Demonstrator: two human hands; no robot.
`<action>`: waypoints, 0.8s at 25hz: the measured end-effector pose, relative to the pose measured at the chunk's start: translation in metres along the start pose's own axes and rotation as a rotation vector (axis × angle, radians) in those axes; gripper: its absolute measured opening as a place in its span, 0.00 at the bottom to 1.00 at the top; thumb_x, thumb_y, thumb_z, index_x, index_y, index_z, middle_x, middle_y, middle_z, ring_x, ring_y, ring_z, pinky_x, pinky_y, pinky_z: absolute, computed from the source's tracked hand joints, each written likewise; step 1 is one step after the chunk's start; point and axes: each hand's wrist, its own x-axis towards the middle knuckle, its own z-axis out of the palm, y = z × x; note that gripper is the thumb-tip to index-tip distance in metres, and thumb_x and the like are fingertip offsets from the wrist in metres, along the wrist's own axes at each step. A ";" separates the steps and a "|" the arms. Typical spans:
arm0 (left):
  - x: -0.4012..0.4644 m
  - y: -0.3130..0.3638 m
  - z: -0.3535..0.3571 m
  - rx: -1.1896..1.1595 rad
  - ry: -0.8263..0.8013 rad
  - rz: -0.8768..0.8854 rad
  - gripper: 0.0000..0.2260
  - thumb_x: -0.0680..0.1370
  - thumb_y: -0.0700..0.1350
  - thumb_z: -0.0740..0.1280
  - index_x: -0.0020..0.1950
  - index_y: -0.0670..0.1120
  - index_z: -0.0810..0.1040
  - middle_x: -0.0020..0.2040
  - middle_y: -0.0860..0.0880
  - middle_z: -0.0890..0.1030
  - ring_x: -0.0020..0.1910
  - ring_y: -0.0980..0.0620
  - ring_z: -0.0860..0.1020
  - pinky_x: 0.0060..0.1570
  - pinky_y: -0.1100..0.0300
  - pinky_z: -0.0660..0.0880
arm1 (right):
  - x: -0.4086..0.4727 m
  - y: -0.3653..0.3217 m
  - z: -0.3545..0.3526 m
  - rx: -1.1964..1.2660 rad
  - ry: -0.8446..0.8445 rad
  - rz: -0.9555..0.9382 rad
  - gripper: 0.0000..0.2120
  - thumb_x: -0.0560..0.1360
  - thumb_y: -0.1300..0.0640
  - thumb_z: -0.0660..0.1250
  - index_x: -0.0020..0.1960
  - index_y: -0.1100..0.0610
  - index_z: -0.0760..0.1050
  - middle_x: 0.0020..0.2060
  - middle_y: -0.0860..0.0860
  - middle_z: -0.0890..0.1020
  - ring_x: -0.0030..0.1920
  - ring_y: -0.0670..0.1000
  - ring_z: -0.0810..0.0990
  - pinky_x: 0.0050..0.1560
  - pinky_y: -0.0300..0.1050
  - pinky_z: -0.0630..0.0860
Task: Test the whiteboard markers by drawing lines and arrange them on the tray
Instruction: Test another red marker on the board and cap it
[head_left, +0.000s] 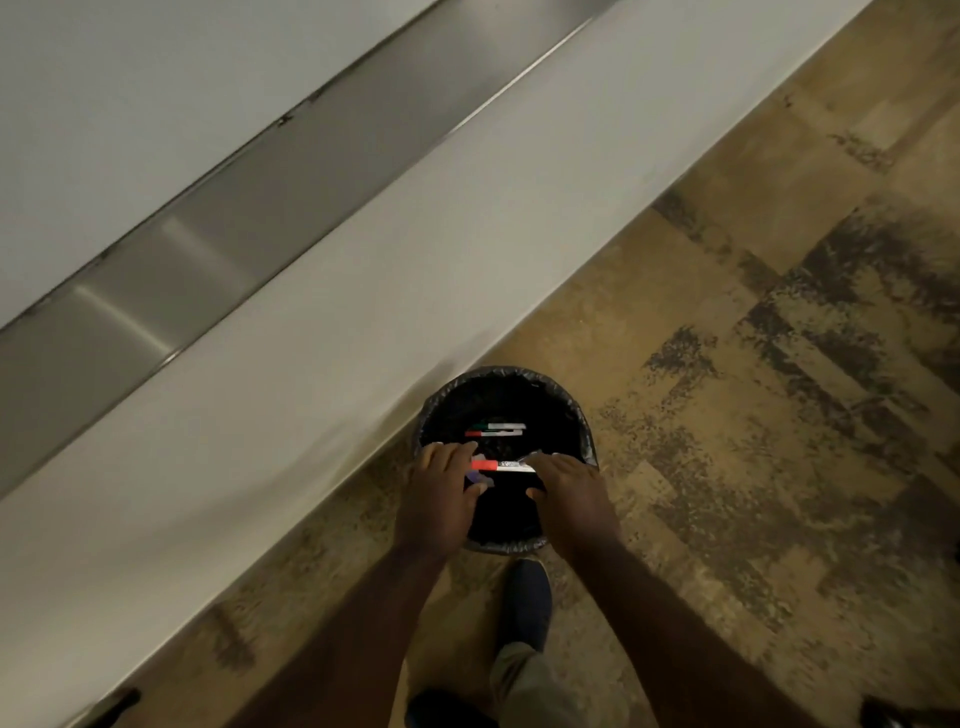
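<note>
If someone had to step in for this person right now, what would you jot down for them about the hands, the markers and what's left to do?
Left hand: over the near left rim of the bin, fingers straight; it may touch the red-capped marker, which spans the gap between both hands.
Right hand: at the marker's other end, fingers over it; grip unclear.
Markers: two more markers, one green-capped and one red-capped, lie at the bottom of the bin.
Tray: the stretch in view under the whiteboard holds no markers.
Done: apparently some markers binned.
Left: arranging markers on the tray; any testing still due cannot be judged from here.
</note>
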 end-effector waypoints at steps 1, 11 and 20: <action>-0.002 -0.003 0.000 0.005 -0.002 -0.013 0.23 0.79 0.52 0.63 0.73 0.49 0.66 0.69 0.51 0.70 0.71 0.47 0.63 0.67 0.53 0.62 | -0.001 0.000 0.000 0.007 -0.003 0.003 0.21 0.73 0.59 0.70 0.66 0.56 0.73 0.62 0.53 0.79 0.65 0.56 0.74 0.64 0.53 0.70; -0.080 0.006 -0.071 -0.075 0.058 -0.091 0.26 0.78 0.53 0.64 0.74 0.51 0.63 0.69 0.51 0.69 0.70 0.50 0.65 0.65 0.55 0.62 | -0.050 -0.056 -0.035 0.036 0.028 -0.080 0.20 0.73 0.57 0.70 0.65 0.55 0.75 0.59 0.52 0.81 0.62 0.54 0.77 0.61 0.54 0.74; -0.259 -0.016 -0.155 -0.147 0.290 -0.224 0.24 0.77 0.57 0.60 0.72 0.53 0.65 0.68 0.54 0.71 0.68 0.55 0.67 0.65 0.63 0.56 | -0.124 -0.207 -0.054 -0.001 -0.049 -0.565 0.18 0.72 0.56 0.64 0.61 0.53 0.78 0.58 0.50 0.81 0.61 0.55 0.78 0.59 0.54 0.76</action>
